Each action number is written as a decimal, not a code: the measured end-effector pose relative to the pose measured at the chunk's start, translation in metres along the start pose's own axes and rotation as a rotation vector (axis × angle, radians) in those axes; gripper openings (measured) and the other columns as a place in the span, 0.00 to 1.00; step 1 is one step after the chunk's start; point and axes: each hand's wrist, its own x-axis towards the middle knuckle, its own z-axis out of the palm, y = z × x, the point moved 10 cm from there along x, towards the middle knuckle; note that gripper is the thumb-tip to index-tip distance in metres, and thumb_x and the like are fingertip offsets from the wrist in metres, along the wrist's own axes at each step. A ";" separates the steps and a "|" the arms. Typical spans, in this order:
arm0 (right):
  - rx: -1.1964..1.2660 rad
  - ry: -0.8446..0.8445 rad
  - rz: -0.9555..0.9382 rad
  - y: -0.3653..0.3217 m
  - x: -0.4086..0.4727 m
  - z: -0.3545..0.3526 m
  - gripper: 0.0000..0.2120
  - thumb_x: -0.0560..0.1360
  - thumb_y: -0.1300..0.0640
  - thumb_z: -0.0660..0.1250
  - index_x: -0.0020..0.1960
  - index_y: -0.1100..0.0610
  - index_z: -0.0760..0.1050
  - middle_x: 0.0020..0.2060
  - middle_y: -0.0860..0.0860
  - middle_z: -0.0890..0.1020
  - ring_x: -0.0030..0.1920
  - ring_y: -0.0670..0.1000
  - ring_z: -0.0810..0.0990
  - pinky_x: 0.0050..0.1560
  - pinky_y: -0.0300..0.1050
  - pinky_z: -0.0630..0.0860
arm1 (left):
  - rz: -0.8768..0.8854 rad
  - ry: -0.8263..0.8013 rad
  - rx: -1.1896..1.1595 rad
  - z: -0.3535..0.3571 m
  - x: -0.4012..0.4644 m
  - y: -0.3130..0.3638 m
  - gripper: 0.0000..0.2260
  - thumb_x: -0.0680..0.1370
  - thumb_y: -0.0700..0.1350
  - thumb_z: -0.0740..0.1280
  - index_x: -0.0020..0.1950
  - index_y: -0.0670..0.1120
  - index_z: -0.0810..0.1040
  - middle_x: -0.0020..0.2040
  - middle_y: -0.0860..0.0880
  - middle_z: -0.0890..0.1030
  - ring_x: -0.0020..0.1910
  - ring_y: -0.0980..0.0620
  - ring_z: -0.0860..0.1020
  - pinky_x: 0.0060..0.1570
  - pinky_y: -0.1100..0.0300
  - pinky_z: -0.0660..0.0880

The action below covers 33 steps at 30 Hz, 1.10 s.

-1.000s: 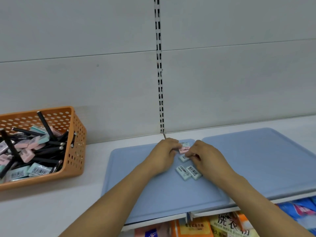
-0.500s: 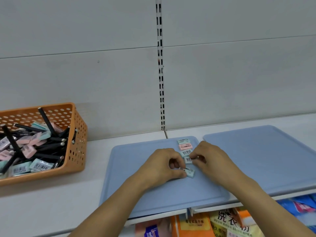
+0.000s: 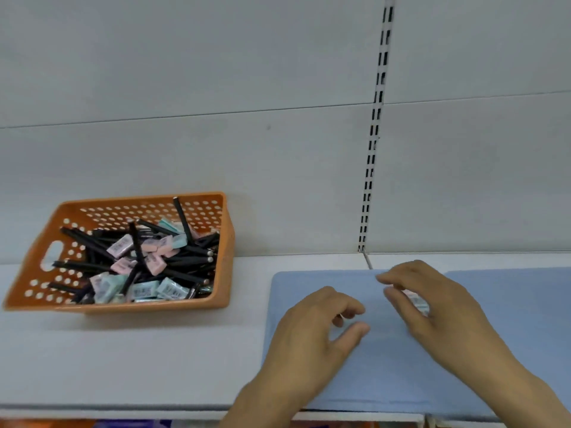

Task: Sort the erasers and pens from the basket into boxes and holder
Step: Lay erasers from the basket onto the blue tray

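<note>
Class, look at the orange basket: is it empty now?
No. The orange basket holds a pile of black pens mixed with pink and mint erasers.

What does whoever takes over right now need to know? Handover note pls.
Left hand: over the left blue mat, fingers loosely curled, holding nothing.
Right hand: over the few erasers on that mat; they are mostly hidden and blurred, so a grip cannot be confirmed.
Orange basket: on the shelf to the left, still full of black pens and pink and mint erasers.
Done: a few erasers laid out on the mat.
Left: nearly everything. No boxes or holder in view.
</note>
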 end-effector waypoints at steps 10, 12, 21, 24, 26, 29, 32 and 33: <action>0.343 -0.089 -0.399 -0.214 0.063 0.085 0.09 0.77 0.53 0.64 0.51 0.52 0.82 0.45 0.43 0.81 0.47 0.44 0.80 0.47 0.38 0.75 | 0.029 0.424 0.191 -0.222 -0.073 -0.063 0.04 0.78 0.47 0.67 0.50 0.53 0.81 0.45 0.60 0.79 0.46 0.60 0.78 0.43 0.70 0.72; 0.289 -0.124 -0.448 -0.246 0.079 0.108 0.11 0.76 0.51 0.62 0.52 0.52 0.82 0.46 0.44 0.81 0.49 0.44 0.79 0.48 0.41 0.75 | -0.155 0.422 0.305 -0.255 -0.079 -0.106 0.06 0.77 0.53 0.66 0.53 0.56 0.79 0.48 0.61 0.79 0.48 0.61 0.77 0.46 0.66 0.74; -0.383 -0.536 -0.352 -0.269 0.125 0.235 0.26 0.74 0.43 0.67 0.68 0.50 0.68 0.61 0.49 0.72 0.60 0.52 0.70 0.48 0.47 0.73 | -0.480 -0.042 0.513 -0.269 -0.064 -0.202 0.23 0.71 0.57 0.74 0.64 0.55 0.75 0.58 0.53 0.73 0.57 0.52 0.73 0.56 0.56 0.73; -0.420 -0.528 -0.299 -0.266 0.131 0.242 0.31 0.72 0.38 0.68 0.70 0.48 0.66 0.62 0.48 0.70 0.60 0.52 0.71 0.44 0.46 0.71 | -0.455 -0.080 0.578 -0.268 -0.058 -0.204 0.22 0.69 0.59 0.75 0.60 0.58 0.76 0.55 0.53 0.73 0.56 0.50 0.73 0.53 0.56 0.73; -0.439 -0.485 -0.307 -0.270 0.134 0.238 0.24 0.74 0.39 0.65 0.66 0.48 0.70 0.59 0.48 0.72 0.55 0.52 0.75 0.42 0.46 0.69 | -0.431 -0.116 0.546 -0.264 -0.056 -0.205 0.20 0.69 0.57 0.75 0.59 0.58 0.77 0.54 0.53 0.73 0.55 0.51 0.73 0.50 0.59 0.72; -0.508 -0.427 -0.343 -0.277 0.132 0.234 0.19 0.76 0.42 0.61 0.63 0.48 0.73 0.55 0.49 0.74 0.50 0.53 0.76 0.46 0.47 0.66 | -0.436 -0.125 0.449 -0.265 -0.057 -0.209 0.18 0.69 0.54 0.76 0.57 0.57 0.80 0.49 0.55 0.73 0.47 0.56 0.74 0.42 0.64 0.69; -0.496 -0.403 -0.347 -0.279 0.129 0.236 0.18 0.76 0.44 0.60 0.63 0.50 0.73 0.54 0.50 0.74 0.51 0.52 0.73 0.43 0.45 0.67 | -0.483 -0.107 0.325 -0.267 -0.061 -0.216 0.16 0.69 0.52 0.77 0.55 0.57 0.80 0.44 0.56 0.76 0.41 0.58 0.74 0.36 0.66 0.68; -0.481 -0.396 -0.346 -0.280 0.129 0.236 0.17 0.76 0.45 0.60 0.61 0.50 0.73 0.53 0.50 0.74 0.51 0.52 0.71 0.41 0.45 0.67 | -0.487 -0.105 0.303 -0.266 -0.062 -0.217 0.15 0.69 0.51 0.77 0.53 0.58 0.80 0.45 0.55 0.77 0.42 0.57 0.75 0.37 0.65 0.69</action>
